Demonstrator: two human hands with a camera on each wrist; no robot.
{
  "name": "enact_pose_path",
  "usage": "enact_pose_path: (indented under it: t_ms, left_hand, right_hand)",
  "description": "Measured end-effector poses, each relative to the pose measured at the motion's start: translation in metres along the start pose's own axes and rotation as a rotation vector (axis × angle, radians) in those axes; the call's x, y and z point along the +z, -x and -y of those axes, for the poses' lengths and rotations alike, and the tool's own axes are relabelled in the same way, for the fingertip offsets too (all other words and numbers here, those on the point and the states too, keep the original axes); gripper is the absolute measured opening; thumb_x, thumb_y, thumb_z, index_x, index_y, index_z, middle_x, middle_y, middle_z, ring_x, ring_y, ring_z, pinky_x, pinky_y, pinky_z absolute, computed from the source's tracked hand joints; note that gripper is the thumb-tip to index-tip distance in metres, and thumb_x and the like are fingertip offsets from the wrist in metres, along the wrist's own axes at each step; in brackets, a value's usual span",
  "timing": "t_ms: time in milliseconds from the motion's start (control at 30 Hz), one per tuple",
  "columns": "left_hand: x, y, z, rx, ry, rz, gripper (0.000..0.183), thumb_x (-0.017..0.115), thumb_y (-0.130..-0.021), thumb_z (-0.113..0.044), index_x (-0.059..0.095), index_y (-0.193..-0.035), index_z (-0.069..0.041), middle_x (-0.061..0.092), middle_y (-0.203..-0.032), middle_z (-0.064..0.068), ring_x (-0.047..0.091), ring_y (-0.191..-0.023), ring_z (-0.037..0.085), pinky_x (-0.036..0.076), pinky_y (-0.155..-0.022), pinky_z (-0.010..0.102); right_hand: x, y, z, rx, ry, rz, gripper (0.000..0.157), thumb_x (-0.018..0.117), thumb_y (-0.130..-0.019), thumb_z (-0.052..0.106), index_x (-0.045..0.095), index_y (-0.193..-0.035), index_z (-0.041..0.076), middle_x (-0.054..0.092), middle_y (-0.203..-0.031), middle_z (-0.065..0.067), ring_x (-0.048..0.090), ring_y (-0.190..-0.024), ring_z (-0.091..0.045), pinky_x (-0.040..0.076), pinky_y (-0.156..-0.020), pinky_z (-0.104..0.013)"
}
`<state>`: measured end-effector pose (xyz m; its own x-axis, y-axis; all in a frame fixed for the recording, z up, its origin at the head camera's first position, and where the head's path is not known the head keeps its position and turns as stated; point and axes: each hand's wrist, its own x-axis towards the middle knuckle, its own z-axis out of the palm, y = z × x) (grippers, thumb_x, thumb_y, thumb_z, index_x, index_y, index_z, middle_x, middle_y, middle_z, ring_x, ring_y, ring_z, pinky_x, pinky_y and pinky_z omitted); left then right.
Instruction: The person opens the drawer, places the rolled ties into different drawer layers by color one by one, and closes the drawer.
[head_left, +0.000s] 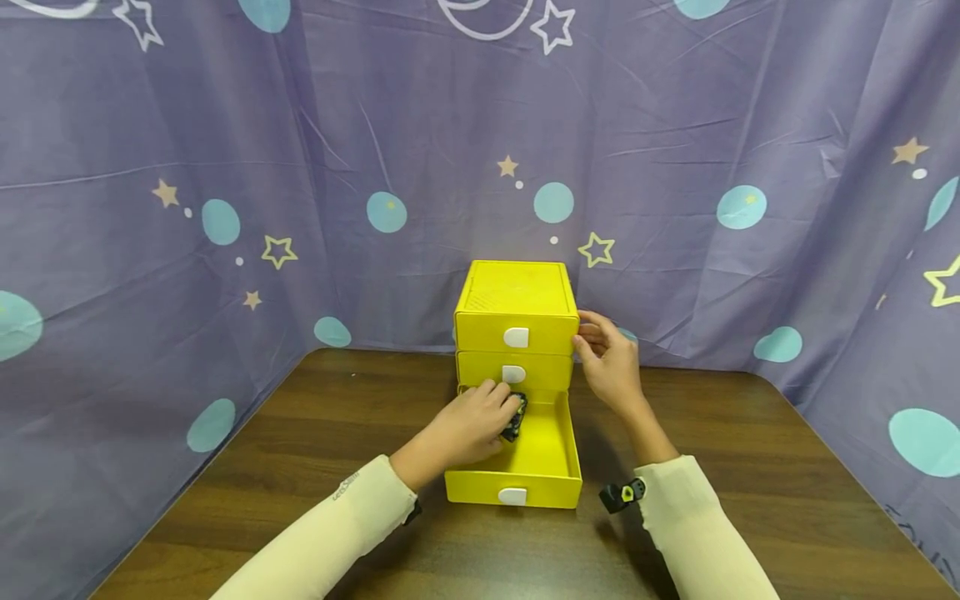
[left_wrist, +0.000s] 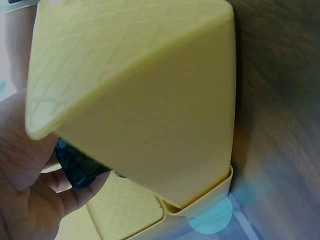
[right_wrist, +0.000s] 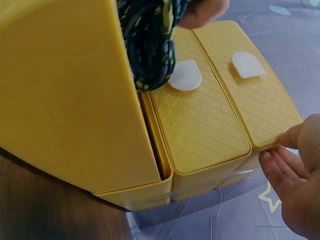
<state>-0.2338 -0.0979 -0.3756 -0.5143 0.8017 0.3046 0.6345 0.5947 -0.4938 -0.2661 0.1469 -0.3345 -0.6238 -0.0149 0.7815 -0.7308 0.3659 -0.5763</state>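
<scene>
A yellow three-drawer cabinet [head_left: 517, 287] stands on the table, its bottom drawer [head_left: 551, 490] pulled out toward me. My left hand [head_left: 472, 423] is over that drawer's left side and holds a dark, patterned, soft-looking bundle [right_wrist: 150, 47] between thumb and fingers. In the left wrist view the drawer wall partly hides the bundle [left_wrist: 77, 162]; its exact kind cannot be told. At the cabinet's upper right front corner, my right hand [head_left: 611, 367] touches the top drawer, thumb at the front edge and fingers along the side.
White tab handles mark the shut top drawer [head_left: 480, 333] and middle drawer [head_left: 480, 365]. Brown wood-look table [head_left: 360, 425] lies around the cabinet. Behind it hangs a purple curtain [head_left: 450, 125] with stars and dots. A small black device [head_left: 617, 497] hangs at the right wrist.
</scene>
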Motion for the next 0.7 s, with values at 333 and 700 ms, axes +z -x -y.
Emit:
enact_pose_path:
  t_ms: [333, 700]
  left_hand:
    - [0.017, -0.016, -0.002, 0.017, 0.047, 0.108, 0.049, 0.082, -0.085, -0.032, 0.057, -0.121, -0.011, 0.054, -0.101, 0.003, 0.05, -0.084, 0.017, 0.047, -0.065, 0.024]
    - [0.032, -0.025, -0.002, -0.011, 0.048, 0.172, 0.049, 0.084, -0.083, -0.032, 0.059, -0.12, -0.012, 0.056, -0.104, 0.002, 0.055, -0.091, 0.019, 0.054, -0.07, 0.027]
  right_hand:
    - [0.0, 0.0, -0.002, 0.012, 0.007, -0.005, 0.036, 0.066, -0.092, -0.014, 0.062, -0.128, -0.012, 0.071, -0.104, -0.03, 0.072, -0.092, -0.043, 0.061, -0.08, -0.043]
    - [0.0, -0.001, -0.002, 0.012, 0.006, -0.002, 0.037, 0.066, -0.092, -0.014, 0.062, -0.128, -0.012, 0.071, -0.104, -0.03, 0.072, -0.092, -0.043, 0.061, -0.08, -0.047]
